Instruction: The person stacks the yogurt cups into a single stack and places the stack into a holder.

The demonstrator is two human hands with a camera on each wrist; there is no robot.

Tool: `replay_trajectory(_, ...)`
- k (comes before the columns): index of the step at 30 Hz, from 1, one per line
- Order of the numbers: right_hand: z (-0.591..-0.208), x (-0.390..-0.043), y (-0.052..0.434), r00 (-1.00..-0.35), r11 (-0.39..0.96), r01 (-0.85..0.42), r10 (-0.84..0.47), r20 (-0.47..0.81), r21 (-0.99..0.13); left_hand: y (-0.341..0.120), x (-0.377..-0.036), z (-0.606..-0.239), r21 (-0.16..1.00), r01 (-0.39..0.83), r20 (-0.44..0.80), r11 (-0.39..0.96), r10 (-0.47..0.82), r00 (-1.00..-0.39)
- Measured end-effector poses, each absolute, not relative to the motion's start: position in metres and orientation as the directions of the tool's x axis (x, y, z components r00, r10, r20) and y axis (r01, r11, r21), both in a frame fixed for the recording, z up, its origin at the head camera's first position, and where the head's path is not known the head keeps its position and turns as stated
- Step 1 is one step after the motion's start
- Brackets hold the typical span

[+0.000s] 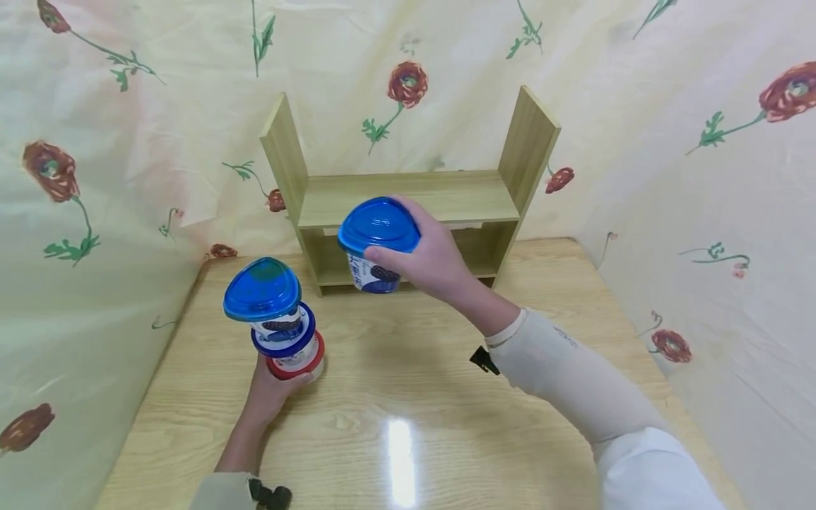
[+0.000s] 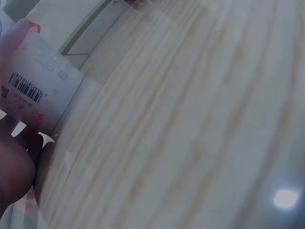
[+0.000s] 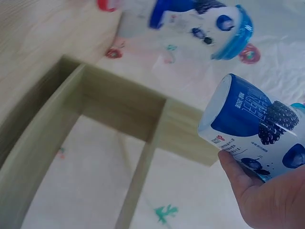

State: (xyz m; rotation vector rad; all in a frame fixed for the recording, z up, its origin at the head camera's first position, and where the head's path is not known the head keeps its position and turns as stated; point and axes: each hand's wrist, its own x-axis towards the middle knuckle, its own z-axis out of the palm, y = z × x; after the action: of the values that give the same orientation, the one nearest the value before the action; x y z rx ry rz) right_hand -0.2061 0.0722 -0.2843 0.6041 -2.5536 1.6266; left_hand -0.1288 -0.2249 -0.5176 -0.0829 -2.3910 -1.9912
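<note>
My right hand [image 1: 440,262] grips a tub with a bright blue lid [image 1: 379,225], raised in front of the shelf. In the right wrist view the tub's white and blue side [image 3: 248,112] carries blackberry and blueberry pictures. At the left, my left hand [image 1: 270,393] holds the lowest tub of a stack, a red-lidded one [image 1: 298,363]. On it stands a tub with a dark blue lid [image 1: 307,333], topped by another bright blue-lidded tub [image 1: 261,289]. A barcode shows on the white side of the held tub [image 2: 40,83] in the left wrist view.
A light wooden shelf [image 1: 408,197] with two upright sides and a lower compartment stands at the back of the wooden table [image 1: 357,382]. Flower-patterned cloth [image 1: 669,212] hangs around the table. A small black object [image 1: 484,360] shows beside the right sleeve.
</note>
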Motion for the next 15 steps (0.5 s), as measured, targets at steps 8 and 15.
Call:
replay_trajectory(8,-0.263,-0.209,0.036,-0.908,0.331,-0.364,-0.334,0.253,-0.87,-0.226,-0.128,-0.519,0.985,0.055,0.051,0.162,0.027,-0.998)
replay_trajectory(15,-0.246,-0.209,0.01,-0.904,0.328,-0.356,-0.359,0.233,-0.875,-0.226,-0.13,-0.519,0.983,0.078,0.071,0.167,0.045,-0.996)
